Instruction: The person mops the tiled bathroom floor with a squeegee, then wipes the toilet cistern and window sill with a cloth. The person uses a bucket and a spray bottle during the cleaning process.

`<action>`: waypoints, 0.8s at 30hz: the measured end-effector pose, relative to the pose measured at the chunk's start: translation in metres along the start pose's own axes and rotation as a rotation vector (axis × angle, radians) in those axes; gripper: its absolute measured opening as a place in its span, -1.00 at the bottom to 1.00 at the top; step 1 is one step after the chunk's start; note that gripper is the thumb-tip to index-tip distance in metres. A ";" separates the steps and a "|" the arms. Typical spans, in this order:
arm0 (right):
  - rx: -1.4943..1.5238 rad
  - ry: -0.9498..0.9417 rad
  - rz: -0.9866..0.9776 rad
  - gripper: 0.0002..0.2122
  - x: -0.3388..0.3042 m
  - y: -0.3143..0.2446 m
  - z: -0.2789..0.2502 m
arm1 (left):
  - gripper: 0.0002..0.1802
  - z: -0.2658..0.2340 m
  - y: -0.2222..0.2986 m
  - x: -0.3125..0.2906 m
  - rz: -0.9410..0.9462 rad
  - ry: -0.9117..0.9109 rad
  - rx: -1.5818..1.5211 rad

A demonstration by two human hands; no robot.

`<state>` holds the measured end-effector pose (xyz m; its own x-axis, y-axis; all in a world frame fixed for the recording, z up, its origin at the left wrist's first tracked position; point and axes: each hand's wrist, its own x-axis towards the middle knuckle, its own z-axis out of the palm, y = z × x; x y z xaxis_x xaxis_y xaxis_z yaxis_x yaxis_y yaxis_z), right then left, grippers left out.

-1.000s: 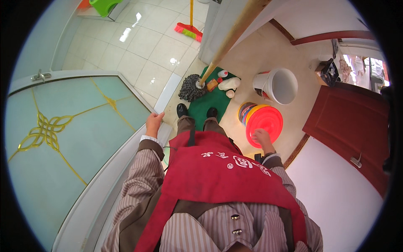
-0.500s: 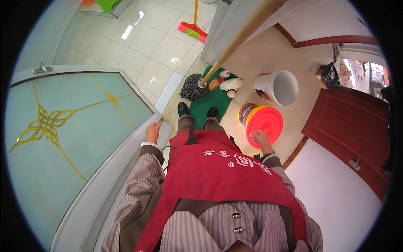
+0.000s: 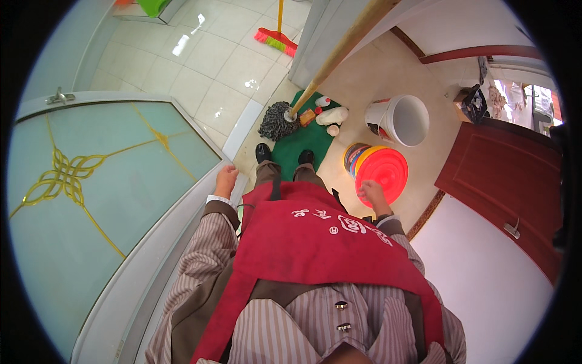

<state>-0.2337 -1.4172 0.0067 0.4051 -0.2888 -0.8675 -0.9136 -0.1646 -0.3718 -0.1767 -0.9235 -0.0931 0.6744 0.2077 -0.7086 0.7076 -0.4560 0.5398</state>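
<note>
My left hand (image 3: pixel 226 181) hangs beside the frosted glass door (image 3: pixel 115 176), its fingers curled in and nothing seen in them. On the other side, my right hand (image 3: pixel 372 194) is loosely closed in front of a round red lid or basin (image 3: pixel 389 173); no held object shows. That red piece tops a stack of colored buckets or basins (image 3: pixel 356 155). Ahead of my feet, a grey string mop (image 3: pixel 279 121) rests head down, its wooden handle (image 3: pixel 339 51) rising past the camera. Several bottles (image 3: pixel 332 116) and an orange-brown block (image 3: pixel 307 117) lie beside it on a green mat (image 3: pixel 297 156).
A white bucket (image 3: pixel 407 120) stands at the right, past the stack. Beyond the door sill (image 3: pixel 244 128) is a tiled floor with a red and green broom (image 3: pixel 276 41). A dark red wooden door (image 3: pixel 503 188) is at far right, and a cardboard box (image 3: pixel 468 103) sits behind it.
Both my hands have risen slightly in the picture, the left also shifting a little right. The floor scene has shifted slightly up and left. The mop and buckets keep their places.
</note>
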 end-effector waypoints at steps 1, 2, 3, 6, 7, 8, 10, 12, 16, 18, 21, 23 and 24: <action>0.000 -0.007 0.004 -0.73 0.002 0.002 0.001 | -0.60 0.000 -0.001 0.000 -0.026 -0.007 -0.007; -0.005 -0.004 0.010 -0.73 0.002 0.003 0.001 | -0.61 -0.002 -0.001 -0.003 -0.061 -0.022 -0.041; -0.005 -0.004 0.001 -0.73 0.004 0.005 0.002 | -0.60 -0.003 -0.002 -0.004 -0.069 -0.031 -0.019; 0.034 0.002 0.048 -0.72 0.005 0.011 0.002 | -0.58 -0.007 -0.002 -0.009 -0.113 -0.071 -0.046; 0.058 -0.015 0.033 -0.74 0.005 0.013 0.002 | -0.58 -0.007 -0.002 -0.010 -0.127 -0.075 -0.063; 0.071 -0.016 0.035 -0.75 0.005 0.015 0.003 | -0.59 -0.007 -0.002 -0.010 -0.160 -0.079 -0.078; 0.081 -0.018 0.035 -0.77 0.004 0.017 0.003 | -0.60 -0.005 -0.002 -0.011 -0.140 -0.074 -0.108; 0.071 -0.009 0.022 -0.77 0.003 0.019 0.004 | -0.60 -0.003 -0.001 -0.012 -0.133 -0.075 -0.124; 0.022 -0.025 0.002 -0.75 0.001 0.021 0.007 | -0.62 0.003 0.003 -0.014 -0.101 -0.062 -0.111; -0.030 -0.024 -0.011 -0.71 0.002 0.021 0.007 | -0.62 0.005 0.004 -0.014 -0.092 -0.059 -0.121; -0.007 -0.012 0.029 -0.72 0.003 0.022 0.008 | -0.62 0.006 0.005 -0.016 -0.099 -0.070 -0.153; 0.003 -0.023 0.030 -0.72 0.005 0.022 0.008 | -0.62 0.007 0.004 -0.016 -0.095 -0.070 -0.146; -0.002 -0.022 0.018 -0.72 0.006 0.022 0.009 | -0.62 0.008 0.003 -0.015 -0.115 -0.065 -0.139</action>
<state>-0.2520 -1.4145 -0.0097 0.3873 -0.2709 -0.8812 -0.9208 -0.1614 -0.3551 -0.1864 -0.9344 -0.0842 0.5757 0.1933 -0.7945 0.8044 -0.3081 0.5079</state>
